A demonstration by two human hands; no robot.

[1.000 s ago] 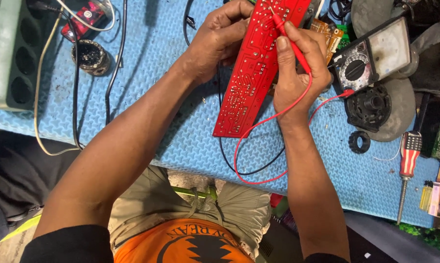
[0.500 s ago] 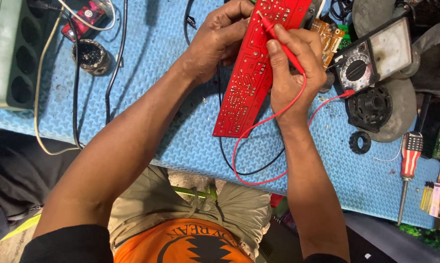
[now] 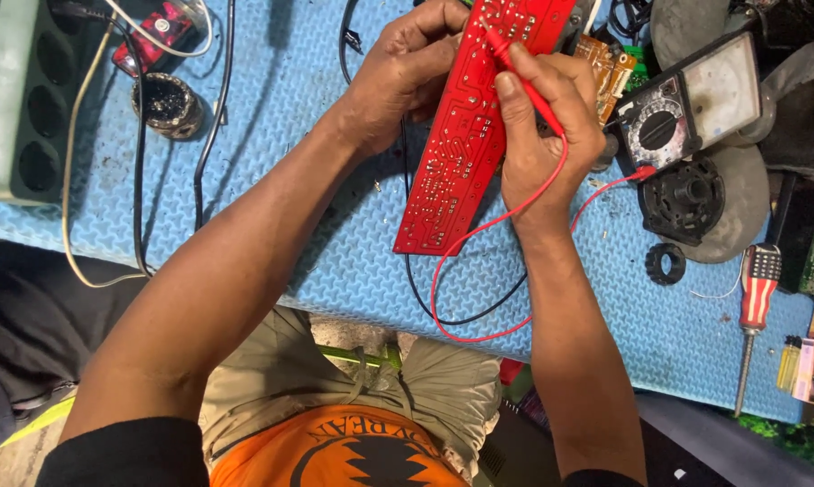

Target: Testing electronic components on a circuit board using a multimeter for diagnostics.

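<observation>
One long red circuit board, solder side up, tilted across the blue foam mat, upper end gripped by the left hand, fingers curled round the edge, likely to steady the traces for probing. One red probe, pinched pen-fashion between thumb and fingers of the right hand, tip down against the board near its upper end. One red lead looping off the mat's front edge and back toward one analogue meter, propped just right of the hand, dial within easy sight. One black lead trailing beneath the board. One screwdriver with a striped handle, parked at the right, well apart. One green power strip at far left. One small black ring near a round black part.
</observation>
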